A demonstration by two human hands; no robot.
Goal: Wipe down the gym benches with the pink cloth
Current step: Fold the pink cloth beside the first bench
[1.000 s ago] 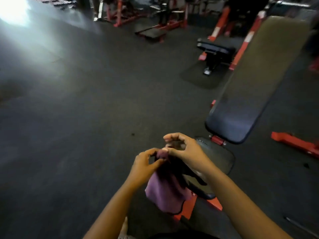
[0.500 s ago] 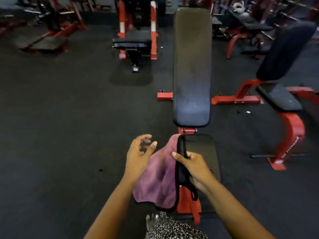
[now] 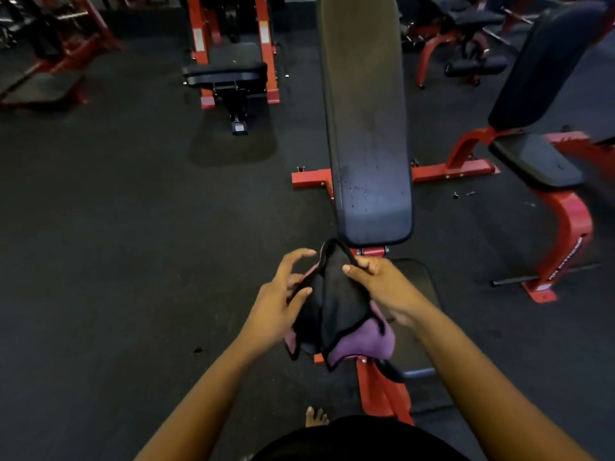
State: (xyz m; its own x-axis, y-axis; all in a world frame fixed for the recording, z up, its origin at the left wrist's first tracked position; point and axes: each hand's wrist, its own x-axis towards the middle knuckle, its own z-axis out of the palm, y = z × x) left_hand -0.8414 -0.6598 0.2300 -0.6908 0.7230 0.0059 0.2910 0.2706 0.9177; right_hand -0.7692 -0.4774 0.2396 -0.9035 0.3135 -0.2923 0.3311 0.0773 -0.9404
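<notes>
The right hand pinches the top of the cloth between thumb and curled fingers. The left hand is loose, fingers spread and slightly bent, its thumb touching the cloth's left edge. The cloth hangs bunched between both hands, black side out, pink showing at the bottom, just over the near end of the seat pad. Beyond it the backrest runs away on a red frame. A second bench stands to the right, a machine far left, all on dark floor
</notes>
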